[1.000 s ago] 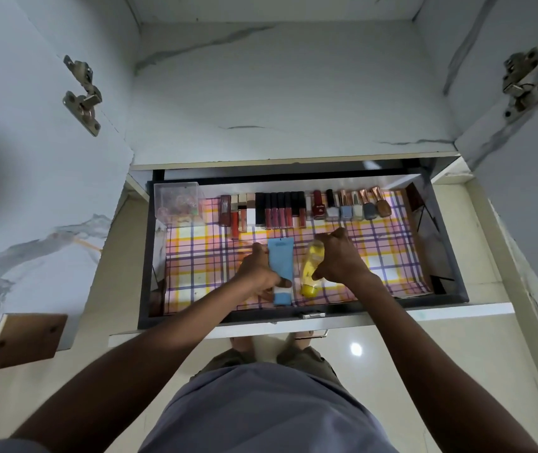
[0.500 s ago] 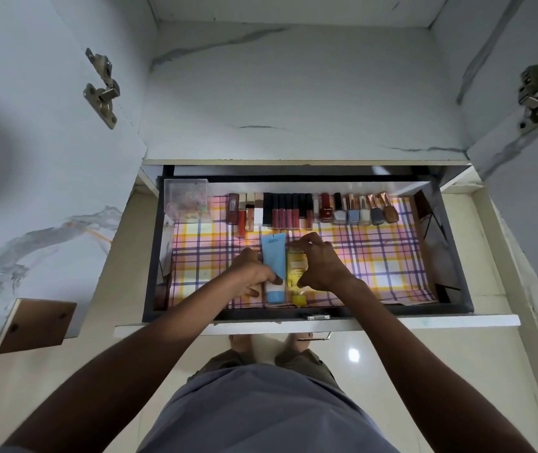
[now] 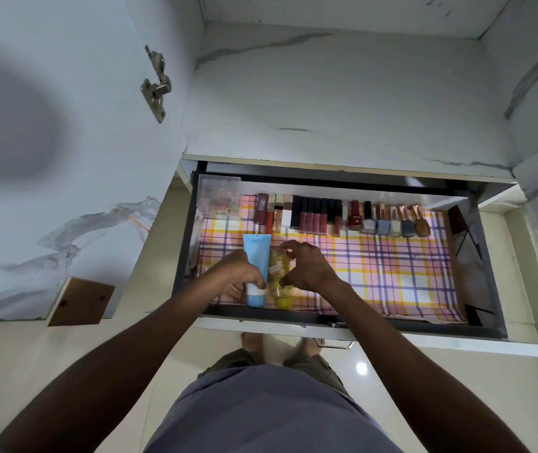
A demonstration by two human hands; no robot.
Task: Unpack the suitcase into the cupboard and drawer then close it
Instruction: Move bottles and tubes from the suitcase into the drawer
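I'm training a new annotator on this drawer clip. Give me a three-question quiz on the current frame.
1. True or false: the blue tube and the yellow bottle lie side by side on the drawer liner.
2. Which hand holds the blue tube? A) left hand B) right hand
3. Fill in: the row of nail polishes stands along the drawer's ____ edge.

Key: 1 true; 2 A; 3 far
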